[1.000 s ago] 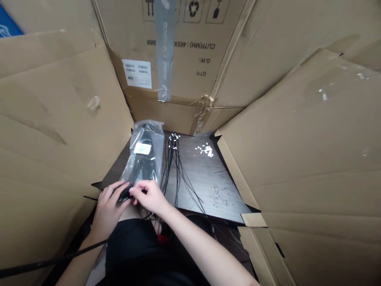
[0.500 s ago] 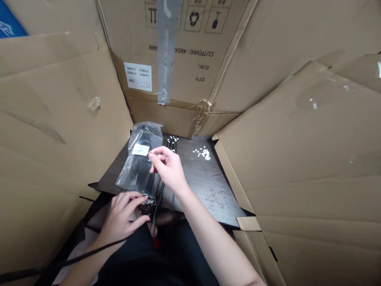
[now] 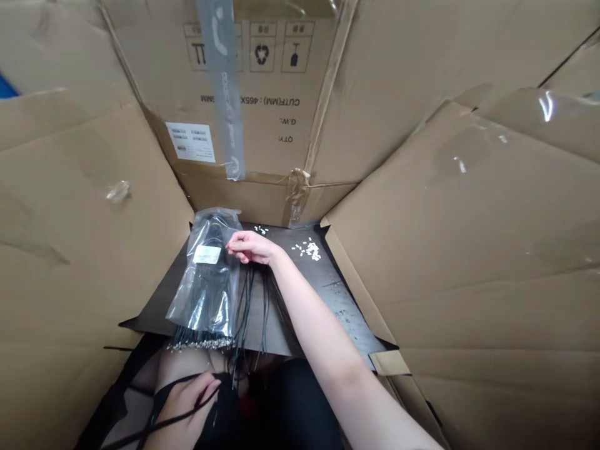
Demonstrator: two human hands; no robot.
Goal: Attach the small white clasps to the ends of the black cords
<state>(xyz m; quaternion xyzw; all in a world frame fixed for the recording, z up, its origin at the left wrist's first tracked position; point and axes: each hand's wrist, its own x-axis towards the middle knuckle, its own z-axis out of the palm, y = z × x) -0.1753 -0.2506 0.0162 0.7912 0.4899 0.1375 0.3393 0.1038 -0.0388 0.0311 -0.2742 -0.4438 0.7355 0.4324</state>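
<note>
Bag of black cables (image 3: 197, 306) lies on the left of the worktop (image 3: 152, 309), its far right edge partly behind our right hand (image 3: 250, 247)

We have the right fingertips pressed together at the bag's edge, just beside its white label (image 3: 207, 254); we cannot tell whether they pinch plastic, a wire or nothing. Our left hand (image 3: 187, 394) is low, in front of the worktop, fingers curled; a black cord (image 3: 162, 426) crosses it, and we cannot tell what it grasps. Clear plastic glare blurs the cables inside; their silver ends (image 3: 201, 344) poke out at the near edge. Our right hand and forearm cover part of the loose black wires (image 3: 246, 306) beside the bag. A red patch (image 3: 247, 403) below is too dim to identify, and a blue thing (image 3: 5, 89) is cut off at upper left.

The worktop is dark, with small white pieces (image 3: 310, 250) scattered at the far right and blurred dark specks (image 3: 347, 315) nearer us. Cardboard encloses it: a left panel (image 3: 84, 250), a right panel (image 3: 469, 250) and a back panel (image 3: 262, 137) with upside-down print, grey tape (image 3: 227, 94) and a sticker (image 3: 190, 142) too small to read.
</note>
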